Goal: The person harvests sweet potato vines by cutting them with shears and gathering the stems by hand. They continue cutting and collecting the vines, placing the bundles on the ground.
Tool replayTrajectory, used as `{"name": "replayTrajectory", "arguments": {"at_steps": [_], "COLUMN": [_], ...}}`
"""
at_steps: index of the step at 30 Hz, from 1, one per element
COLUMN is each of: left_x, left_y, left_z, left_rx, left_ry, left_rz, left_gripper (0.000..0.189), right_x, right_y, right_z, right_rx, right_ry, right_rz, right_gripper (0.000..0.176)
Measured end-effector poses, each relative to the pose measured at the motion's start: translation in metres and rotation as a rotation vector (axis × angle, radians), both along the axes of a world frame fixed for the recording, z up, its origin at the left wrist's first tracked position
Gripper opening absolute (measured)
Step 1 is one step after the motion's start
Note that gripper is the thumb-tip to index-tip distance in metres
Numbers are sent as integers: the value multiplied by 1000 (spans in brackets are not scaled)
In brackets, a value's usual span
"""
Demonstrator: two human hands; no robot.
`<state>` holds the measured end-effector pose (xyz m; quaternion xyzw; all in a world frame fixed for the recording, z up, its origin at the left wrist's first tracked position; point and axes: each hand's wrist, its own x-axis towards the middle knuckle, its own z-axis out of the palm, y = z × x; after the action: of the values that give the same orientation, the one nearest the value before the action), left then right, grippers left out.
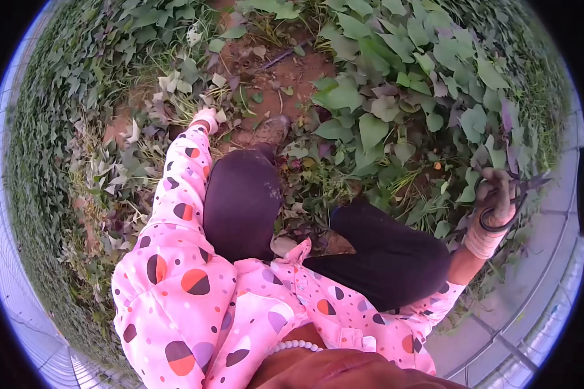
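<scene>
My left hand [209, 118], at the end of a pink spotted sleeve, reaches down by the soil on the left. Its fingers look closed round a bunch of leafy vine stems [178, 102] whose leaves show pale undersides; the leaves partly hide the fingertips. Out to the right, my right hand [498, 191] is wrapped round dark scissors [532, 183]. One handle loop hangs by the wrist, and the blades point outward to the right. A tan wrap covers that wrist. Green vine leaves [474, 123] stand close beside the scissors.
Bare reddish soil [298, 74] runs ahead between the leafy rows. A dirty shoe [274, 129] rests on it in front of my bent knee [243, 194]. Wilted, pale vines [104, 188] lie on the left. Grey paving [538, 253] borders the plants at right.
</scene>
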<state>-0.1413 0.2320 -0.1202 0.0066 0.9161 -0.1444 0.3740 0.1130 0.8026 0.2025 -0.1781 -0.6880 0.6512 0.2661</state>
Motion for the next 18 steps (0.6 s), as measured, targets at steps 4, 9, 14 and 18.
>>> {"name": "replayTrajectory", "arguments": {"at_steps": [4, 9, 14, 18], "left_x": [-53, -88, -65, -63], "left_y": [1, 112, 238, 308], "left_z": [15, 110, 113, 55], "left_rx": [6, 291, 585, 688], "left_ry": [-414, 19, -216, -34], "left_rz": [-299, -588, -953, -1281], "left_gripper": [41, 21, 27, 46], "right_x": [-46, -124, -226, -266], "right_y": [-25, -75, -82, 77], "right_z": [-53, -142, -217, -372], "right_rx": [220, 593, 884, 1240], "right_ry": [-481, -576, -687, -766], "right_rz": [116, 760, 756, 165], "right_gripper": [14, 25, 44, 25]}}
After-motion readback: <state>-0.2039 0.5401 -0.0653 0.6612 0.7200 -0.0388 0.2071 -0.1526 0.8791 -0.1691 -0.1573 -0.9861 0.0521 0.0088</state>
